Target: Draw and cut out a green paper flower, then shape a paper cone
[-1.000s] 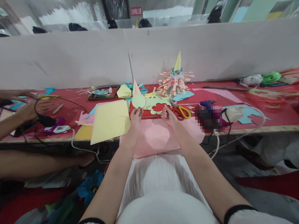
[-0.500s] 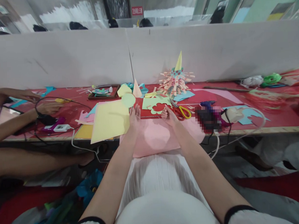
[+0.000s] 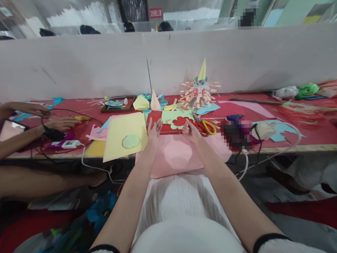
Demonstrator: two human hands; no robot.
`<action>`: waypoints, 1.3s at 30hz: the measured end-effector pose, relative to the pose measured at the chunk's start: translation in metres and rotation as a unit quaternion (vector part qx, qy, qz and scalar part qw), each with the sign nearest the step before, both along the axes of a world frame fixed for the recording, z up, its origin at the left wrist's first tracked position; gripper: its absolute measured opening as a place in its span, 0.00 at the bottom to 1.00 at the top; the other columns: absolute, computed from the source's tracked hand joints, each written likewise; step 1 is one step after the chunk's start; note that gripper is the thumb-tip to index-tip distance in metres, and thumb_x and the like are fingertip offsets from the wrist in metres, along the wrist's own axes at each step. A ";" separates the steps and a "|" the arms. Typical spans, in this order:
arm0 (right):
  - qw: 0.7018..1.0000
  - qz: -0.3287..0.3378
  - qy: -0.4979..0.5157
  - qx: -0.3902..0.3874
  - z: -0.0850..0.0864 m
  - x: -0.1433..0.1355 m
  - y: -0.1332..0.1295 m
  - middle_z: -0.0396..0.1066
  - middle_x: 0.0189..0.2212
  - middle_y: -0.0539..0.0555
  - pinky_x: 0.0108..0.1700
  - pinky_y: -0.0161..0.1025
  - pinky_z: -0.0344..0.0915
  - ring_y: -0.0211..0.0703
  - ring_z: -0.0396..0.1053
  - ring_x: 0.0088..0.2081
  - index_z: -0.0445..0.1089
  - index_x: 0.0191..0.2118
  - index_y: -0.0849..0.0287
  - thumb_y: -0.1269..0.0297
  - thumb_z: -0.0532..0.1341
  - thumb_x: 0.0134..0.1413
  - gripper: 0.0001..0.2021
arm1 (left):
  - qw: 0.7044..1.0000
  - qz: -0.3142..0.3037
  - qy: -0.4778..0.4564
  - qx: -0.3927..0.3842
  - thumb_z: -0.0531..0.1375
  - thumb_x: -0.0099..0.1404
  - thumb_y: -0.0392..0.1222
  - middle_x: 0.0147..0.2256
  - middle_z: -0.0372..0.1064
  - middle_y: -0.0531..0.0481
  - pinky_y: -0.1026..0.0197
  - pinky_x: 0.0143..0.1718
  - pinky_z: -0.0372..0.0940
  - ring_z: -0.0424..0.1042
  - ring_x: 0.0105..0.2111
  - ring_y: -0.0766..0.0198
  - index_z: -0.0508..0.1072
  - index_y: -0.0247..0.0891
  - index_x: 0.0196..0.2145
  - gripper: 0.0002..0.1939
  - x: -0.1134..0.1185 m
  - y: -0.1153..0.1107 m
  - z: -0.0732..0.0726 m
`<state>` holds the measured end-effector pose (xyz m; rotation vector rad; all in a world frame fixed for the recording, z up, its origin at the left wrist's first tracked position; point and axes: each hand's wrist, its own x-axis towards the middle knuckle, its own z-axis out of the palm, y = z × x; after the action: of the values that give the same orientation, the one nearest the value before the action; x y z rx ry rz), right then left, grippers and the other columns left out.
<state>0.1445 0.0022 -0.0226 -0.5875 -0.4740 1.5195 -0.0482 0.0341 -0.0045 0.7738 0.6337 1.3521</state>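
My left hand is open, palm up with fingers apart, beside the right edge of the yellow sheet. A light green paper circle lies or hovers over that sheet; contact is unclear. My right hand has its fingers curled together near the green sheet with a scalloped cut-out; whatever it holds, if anything, is too small to make out. Pink paper spreads below both hands. Scissors with yellow and red handles rest just right of my right hand.
Behind stand a pink cone and a fringed paper figure with a yellow cone. A small tray sits back left. Another person's hands are at the far left. A dark, partly blurred device with cables lies on the right.
The green circle has gone from above my left hand's fingers down and left, over the yellow sheet. My left hand's fingers have spread. My right hand has hardly moved.
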 end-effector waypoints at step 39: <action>0.989 -0.084 -0.120 -0.016 0.000 -0.014 -0.002 0.54 0.11 0.44 0.16 0.31 0.48 0.29 0.50 0.14 0.60 0.16 0.58 0.51 0.65 0.45 0.20 | 0.838 0.173 0.486 0.181 0.60 0.61 0.41 0.54 0.63 0.39 0.47 0.63 0.38 0.54 0.59 0.50 0.69 0.30 0.46 0.17 0.064 0.196 0.067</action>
<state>0.1309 0.0002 -0.0231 -0.8199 -0.5701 1.3040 0.0159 0.2305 0.0625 1.7653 1.3827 1.3610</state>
